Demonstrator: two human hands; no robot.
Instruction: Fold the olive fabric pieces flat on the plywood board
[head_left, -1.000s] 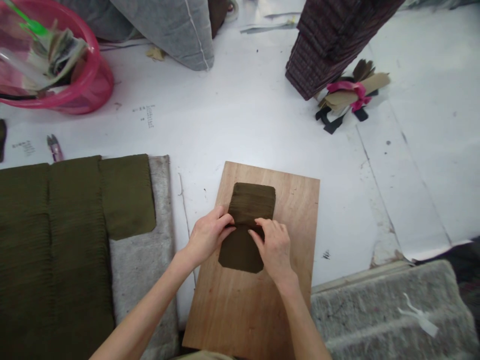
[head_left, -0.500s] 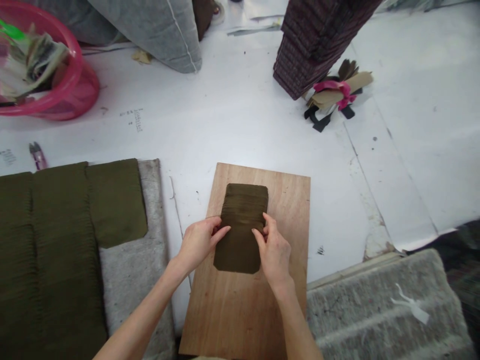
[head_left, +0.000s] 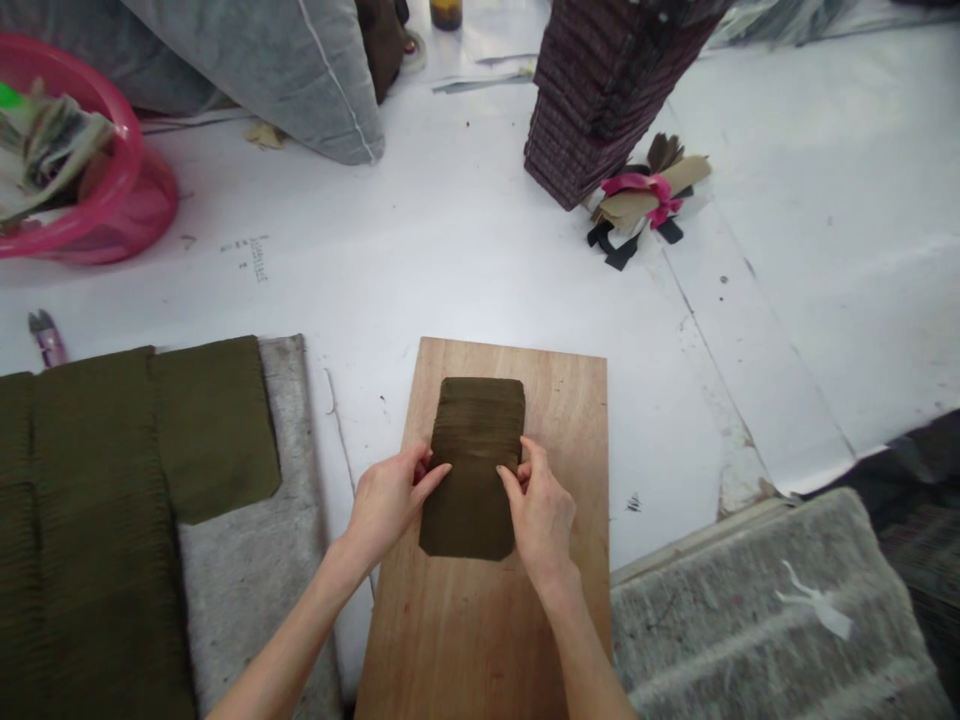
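Note:
A fanned stack of dark olive fabric pieces (head_left: 474,505) with clipped corners lies on a wooden board (head_left: 555,600). Its layers overlap like steps toward the far end. My left hand (head_left: 386,497) pinches the stack's left edge, thumb on top and fingers curled at the side. On the opposite edge, my right hand (head_left: 541,505) grips in the same way with its thumb over the top piece. Both hands sit at about the middle of the stack's length.
Rows of overlapping olive pieces (head_left: 97,520) lie on a grey felt mat (head_left: 251,590) at left. Beyond are thread snippers (head_left: 47,338), a pink basket (head_left: 139,200) of scraps, a tall maroon fabric stack (head_left: 592,100) and a tied scrap bundle (head_left: 649,195). A grey pad (head_left: 750,620) lies right.
The whole view has shifted slightly, with most things now a little further left and lower. Both hands keep their hold on the stack's edges, and the stack stays on the board.

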